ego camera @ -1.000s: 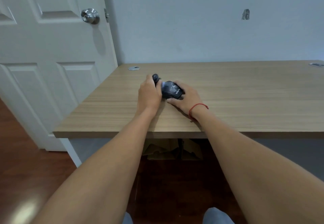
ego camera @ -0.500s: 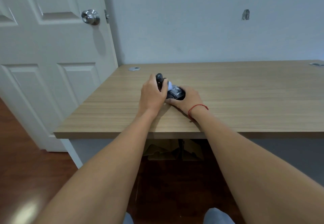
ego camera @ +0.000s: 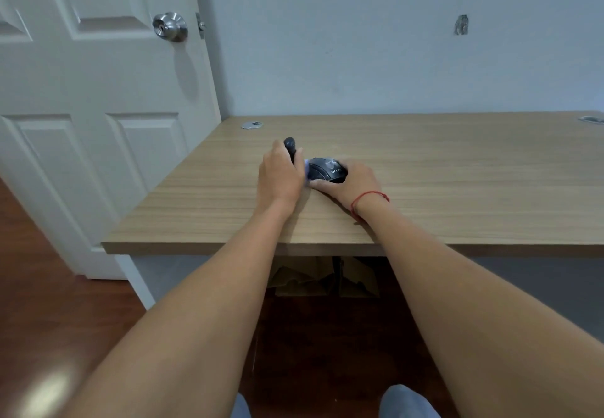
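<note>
A black rounded object (ego camera: 327,171) with white lettering lies on the wooden desk (ego camera: 457,172). My right hand (ego camera: 354,182) grips it from the right, thumb along its near side. My left hand (ego camera: 279,177) holds a small dark rounded piece (ego camera: 289,144) that sticks up above my fingers, just left of the black object. A pale lilac patch (ego camera: 306,166) shows between the two hands; what it belongs to is hidden. A red string circles my right wrist.
A white panelled door (ego camera: 98,143) with a metal knob (ego camera: 170,26) stands left of the desk. Metal grommets (ego camera: 252,124) sit at the desk's back corners. Cardboard (ego camera: 304,278) lies under the desk on the dark wood floor.
My left hand with the dark piece moved right against the black object, then back a little to the left. The pale patch shows smaller than one second ago. My right hand barely moved.
</note>
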`<state>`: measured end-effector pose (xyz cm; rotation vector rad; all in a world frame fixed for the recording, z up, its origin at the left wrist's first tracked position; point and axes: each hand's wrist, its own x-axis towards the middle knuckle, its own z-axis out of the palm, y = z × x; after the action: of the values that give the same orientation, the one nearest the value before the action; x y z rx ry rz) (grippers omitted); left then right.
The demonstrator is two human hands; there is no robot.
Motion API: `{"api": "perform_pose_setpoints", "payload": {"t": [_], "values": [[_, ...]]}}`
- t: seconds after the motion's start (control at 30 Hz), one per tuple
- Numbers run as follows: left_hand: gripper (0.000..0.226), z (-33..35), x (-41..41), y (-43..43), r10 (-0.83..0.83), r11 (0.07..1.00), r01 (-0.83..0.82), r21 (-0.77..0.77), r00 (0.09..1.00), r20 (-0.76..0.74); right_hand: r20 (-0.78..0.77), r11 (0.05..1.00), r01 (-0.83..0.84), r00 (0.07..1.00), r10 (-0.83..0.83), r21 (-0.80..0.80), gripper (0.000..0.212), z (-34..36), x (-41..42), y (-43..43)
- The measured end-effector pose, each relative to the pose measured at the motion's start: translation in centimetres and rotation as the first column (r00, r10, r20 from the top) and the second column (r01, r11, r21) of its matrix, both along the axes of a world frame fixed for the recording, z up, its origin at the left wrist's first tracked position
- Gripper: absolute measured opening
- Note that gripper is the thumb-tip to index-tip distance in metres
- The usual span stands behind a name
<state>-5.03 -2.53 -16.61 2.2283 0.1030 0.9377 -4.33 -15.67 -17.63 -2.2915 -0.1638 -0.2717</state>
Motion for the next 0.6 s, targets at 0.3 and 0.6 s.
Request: {"api": "perform_pose_setpoints", "payload": {"t": [0.3,0.6], "values": [[0.026,0.2,-0.3,-0.3,-0.173,0.984,0.175,-0.021,0.98,0.099,-0.016,0.999,0.005,1.0,-0.005,-0.034,0.059,0.0,0.1,0.0],[0.031,0.4,-0.7,-0.4,-0.139,0.987,0.15,-0.06,0.977,0.164,-0.015,0.994,0.027,0.999,-0.028,-0.11,0.048,0.0,0.1,0.1]]}}
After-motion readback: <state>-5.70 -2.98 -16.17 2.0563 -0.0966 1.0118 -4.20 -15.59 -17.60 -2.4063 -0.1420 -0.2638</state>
